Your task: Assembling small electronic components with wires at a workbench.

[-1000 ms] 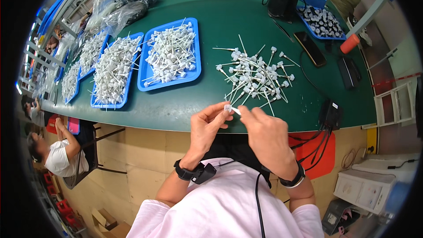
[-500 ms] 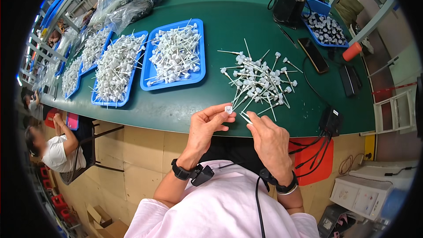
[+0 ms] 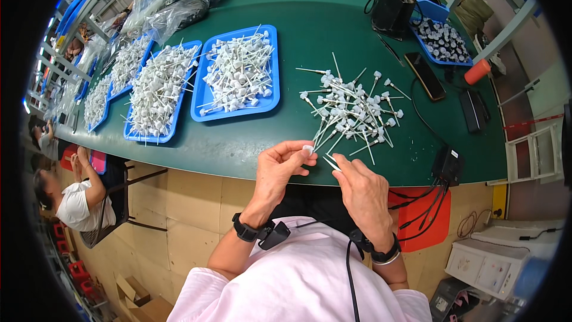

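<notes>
Near the table's front edge, my left hand [image 3: 280, 170] pinches a small white plastic cap-like piece [image 3: 308, 149] between thumb and forefinger. To its right, my right hand [image 3: 366, 197] is closed round light-coloured tweezers [image 3: 331, 162], whose two tips point toward the left hand. The tips are a little apart from the white piece. Just beyond both hands lies a loose pile of white-headed thin stems [image 3: 353, 107], spread on the green table [image 3: 310, 24].
Left of the pile, blue trays [image 3: 234, 114] hold more white-headed stems. A phone [image 3: 425, 76], a black box [image 3: 447, 164] with cables, a black pouch [image 3: 393, 6] and a blue tray of dark-and-clear parts [image 3: 442, 42] are to the right. Another person [image 3: 89, 197] sits at far left.
The white piece has turned between my left fingers, its face now angled differently. My right hand and the tweezers have shifted very slightly.
</notes>
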Demonstrator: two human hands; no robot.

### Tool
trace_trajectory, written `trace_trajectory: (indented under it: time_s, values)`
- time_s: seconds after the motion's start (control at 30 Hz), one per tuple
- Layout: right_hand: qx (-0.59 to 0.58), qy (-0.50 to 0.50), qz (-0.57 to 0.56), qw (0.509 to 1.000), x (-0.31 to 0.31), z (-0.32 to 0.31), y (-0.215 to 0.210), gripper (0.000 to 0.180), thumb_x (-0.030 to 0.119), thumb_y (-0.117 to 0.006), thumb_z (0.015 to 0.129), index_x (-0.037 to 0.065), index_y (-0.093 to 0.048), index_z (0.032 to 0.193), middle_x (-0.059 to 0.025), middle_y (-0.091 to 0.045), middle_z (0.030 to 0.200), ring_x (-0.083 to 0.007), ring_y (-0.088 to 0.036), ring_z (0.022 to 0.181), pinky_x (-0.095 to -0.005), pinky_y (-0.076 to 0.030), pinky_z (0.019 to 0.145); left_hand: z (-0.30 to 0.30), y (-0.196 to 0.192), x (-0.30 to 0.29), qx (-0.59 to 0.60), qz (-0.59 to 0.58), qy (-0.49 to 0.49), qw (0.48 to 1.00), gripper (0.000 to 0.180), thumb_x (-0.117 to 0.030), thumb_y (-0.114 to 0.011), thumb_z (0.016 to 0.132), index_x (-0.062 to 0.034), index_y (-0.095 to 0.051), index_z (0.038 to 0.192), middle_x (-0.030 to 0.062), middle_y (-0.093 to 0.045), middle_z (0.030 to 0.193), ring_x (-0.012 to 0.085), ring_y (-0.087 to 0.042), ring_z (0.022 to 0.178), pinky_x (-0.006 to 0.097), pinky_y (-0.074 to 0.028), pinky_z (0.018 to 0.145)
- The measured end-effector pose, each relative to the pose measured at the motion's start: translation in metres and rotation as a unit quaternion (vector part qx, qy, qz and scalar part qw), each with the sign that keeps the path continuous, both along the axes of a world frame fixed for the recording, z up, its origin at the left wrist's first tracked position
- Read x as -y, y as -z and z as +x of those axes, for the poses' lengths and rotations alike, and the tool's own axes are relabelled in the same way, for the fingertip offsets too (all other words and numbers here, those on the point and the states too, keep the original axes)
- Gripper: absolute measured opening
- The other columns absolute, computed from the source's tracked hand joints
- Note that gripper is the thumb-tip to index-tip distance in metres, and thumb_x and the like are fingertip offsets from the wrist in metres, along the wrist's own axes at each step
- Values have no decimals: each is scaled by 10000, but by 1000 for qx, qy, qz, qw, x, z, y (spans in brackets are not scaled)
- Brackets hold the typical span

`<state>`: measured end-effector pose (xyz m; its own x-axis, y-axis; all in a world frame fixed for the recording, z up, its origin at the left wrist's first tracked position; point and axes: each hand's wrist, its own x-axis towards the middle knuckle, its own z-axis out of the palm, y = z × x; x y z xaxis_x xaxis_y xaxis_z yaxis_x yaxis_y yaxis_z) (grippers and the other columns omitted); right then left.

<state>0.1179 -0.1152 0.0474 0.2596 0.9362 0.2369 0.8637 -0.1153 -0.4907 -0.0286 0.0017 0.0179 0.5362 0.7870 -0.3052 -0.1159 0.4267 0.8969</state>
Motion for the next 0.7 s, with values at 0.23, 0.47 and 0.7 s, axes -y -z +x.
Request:
trace_trajectory:
  time_s: [0.23, 0.47, 0.7]
  values:
    - [-26, 4, 5, 1000, 5, 1, 0, 290, 116, -657, 875, 60, -613, 1156, -110, -569, 762, -309, -600, 607, -401, -456, 535, -5, 0, -8, -22, 140, -53, 988, 157, -98, -668, 898, -4, -692, 1022, 66, -705, 865, 113, -659, 769, 233, -522, 661]
    - [-39, 21, 12, 999, 16, 9, 5, 292, 97, -665, 863, 55, -624, 1149, -109, -570, 762, -309, -593, 627, -403, -448, 551, -37, -25, -116, -228, 463, -157, 842, 195, -127, -699, 850, -33, -716, 1019, 70, -714, 854, 104, -630, 728, 265, -492, 660]
    - [-58, 44, 7, 997, 24, 16, 9, 278, 95, -655, 869, 59, -626, 1142, -115, -576, 769, -317, -599, 674, -419, -449, 584, 1, -18, -127, -294, 675, -135, 663, 167, -73, -726, 791, -96, -720, 956, 80, -672, 908, 260, -592, 829, 361, -472, 770]
